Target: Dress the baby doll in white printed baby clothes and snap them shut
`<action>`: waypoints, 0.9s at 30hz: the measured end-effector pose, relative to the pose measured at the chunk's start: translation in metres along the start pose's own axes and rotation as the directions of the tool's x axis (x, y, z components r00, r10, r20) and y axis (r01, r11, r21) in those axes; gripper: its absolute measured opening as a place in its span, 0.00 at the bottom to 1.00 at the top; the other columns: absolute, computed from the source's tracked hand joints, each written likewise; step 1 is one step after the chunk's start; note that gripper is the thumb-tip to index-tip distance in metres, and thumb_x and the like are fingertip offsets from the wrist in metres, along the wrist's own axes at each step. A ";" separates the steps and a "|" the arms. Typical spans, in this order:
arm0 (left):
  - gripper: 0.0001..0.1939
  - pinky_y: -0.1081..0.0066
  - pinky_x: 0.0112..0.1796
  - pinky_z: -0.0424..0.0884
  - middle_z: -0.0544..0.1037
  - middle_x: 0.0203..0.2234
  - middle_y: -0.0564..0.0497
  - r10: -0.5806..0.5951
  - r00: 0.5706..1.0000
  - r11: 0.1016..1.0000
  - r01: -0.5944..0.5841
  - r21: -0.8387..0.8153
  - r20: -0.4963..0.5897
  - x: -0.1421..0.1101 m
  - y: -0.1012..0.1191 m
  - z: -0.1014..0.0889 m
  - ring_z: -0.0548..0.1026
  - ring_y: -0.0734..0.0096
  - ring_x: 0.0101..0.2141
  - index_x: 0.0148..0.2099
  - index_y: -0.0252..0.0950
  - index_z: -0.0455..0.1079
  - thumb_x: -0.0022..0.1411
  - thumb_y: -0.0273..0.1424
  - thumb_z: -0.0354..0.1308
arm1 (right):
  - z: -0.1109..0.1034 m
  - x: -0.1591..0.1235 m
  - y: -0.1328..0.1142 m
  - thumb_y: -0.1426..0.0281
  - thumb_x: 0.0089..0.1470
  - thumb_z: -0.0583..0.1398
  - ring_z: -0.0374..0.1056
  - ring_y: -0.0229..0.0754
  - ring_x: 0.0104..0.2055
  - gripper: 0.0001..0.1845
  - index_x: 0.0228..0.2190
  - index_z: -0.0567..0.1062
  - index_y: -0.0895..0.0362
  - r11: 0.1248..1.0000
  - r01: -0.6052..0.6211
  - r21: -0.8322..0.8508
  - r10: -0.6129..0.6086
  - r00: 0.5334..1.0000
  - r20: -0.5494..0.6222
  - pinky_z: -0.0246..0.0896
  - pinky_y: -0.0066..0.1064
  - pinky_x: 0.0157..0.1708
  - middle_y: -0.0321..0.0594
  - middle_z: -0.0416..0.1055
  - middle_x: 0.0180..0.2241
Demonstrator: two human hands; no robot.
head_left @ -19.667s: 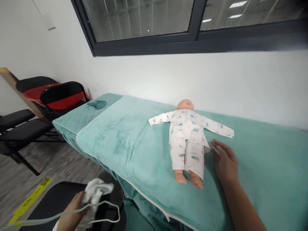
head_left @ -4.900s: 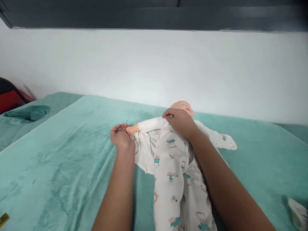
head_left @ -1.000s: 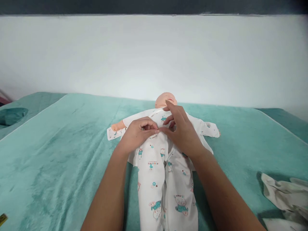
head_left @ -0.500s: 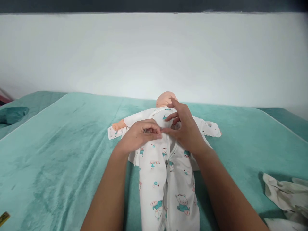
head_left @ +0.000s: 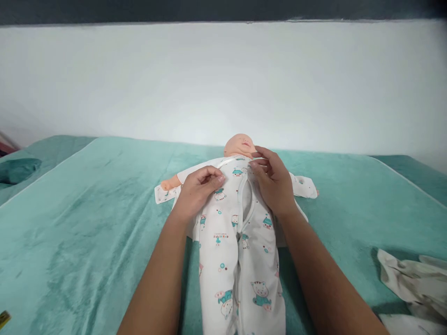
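A baby doll [head_left: 239, 144] lies on its back in a white baby romper [head_left: 223, 211] printed with cartoon animals. The romper's front gapes down the middle of the chest, and white cloth shows in the gap. My left hand [head_left: 199, 188] rests over the chest on the left side, thumb and index finger pinched together; whether cloth is between them is hidden. At the upper right of the chest, my right hand [head_left: 274, 181] has its fingers bent round the romper's edge close to the neck. Its index finger lies beside the doll's chin.
A teal cover [head_left: 104, 223] spreads under the doll, up to a white wall [head_left: 223, 83]. Crumpled pale cloth [head_left: 412, 279] lies at the lower right. The doll's left-side arm [head_left: 171, 182] sticks out over a printed sleeve end. A small yellow object [head_left: 4, 319] shows at the lower left corner.
My hands, close together at the middle of the chest before, have parted. The left moved slightly up and left, the right moved right, and the romper's front gap now shows more.
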State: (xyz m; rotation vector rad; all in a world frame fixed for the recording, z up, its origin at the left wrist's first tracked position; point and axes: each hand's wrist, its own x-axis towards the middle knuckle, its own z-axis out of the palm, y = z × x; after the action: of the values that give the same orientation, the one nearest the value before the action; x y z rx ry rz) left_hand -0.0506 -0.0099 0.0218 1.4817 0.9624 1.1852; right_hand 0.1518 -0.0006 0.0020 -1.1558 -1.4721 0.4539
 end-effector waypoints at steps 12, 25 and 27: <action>0.08 0.68 0.43 0.67 0.76 0.34 0.53 0.259 0.965 0.821 -0.203 0.534 -0.031 0.014 0.004 0.034 0.71 0.69 0.38 0.35 0.39 0.70 0.66 0.30 0.51 | -0.033 0.017 0.054 0.79 0.48 0.52 0.66 0.56 0.55 0.26 0.49 0.74 0.57 0.825 -0.037 -0.564 0.150 0.976 0.155 0.58 0.50 0.57 0.49 0.73 0.51; 0.16 0.50 0.52 0.61 0.73 0.52 0.38 -0.185 0.898 0.099 -0.388 0.916 0.400 0.087 0.025 0.109 0.69 0.52 0.53 0.46 0.33 0.74 0.65 0.27 0.46 | -0.039 0.019 0.066 0.69 0.54 0.55 0.70 0.53 0.49 0.22 0.51 0.72 0.51 0.831 -0.008 -0.556 0.132 0.974 0.183 0.61 0.41 0.46 0.45 0.75 0.50; 0.16 0.50 0.53 0.61 0.73 0.52 0.38 -0.241 0.885 0.080 -0.391 0.917 0.398 0.086 0.027 0.115 0.69 0.52 0.53 0.47 0.34 0.75 0.63 0.27 0.48 | -0.037 0.019 0.063 0.72 0.53 0.53 0.70 0.52 0.47 0.22 0.48 0.74 0.50 0.806 -0.047 -0.589 0.146 0.982 0.123 0.61 0.38 0.42 0.43 0.76 0.47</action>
State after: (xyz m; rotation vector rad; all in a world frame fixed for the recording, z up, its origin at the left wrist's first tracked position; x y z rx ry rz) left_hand 0.0803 0.0430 0.0603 2.8008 1.4468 -0.1399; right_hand 0.2133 0.0313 -0.0288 -1.7221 -1.7662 0.1567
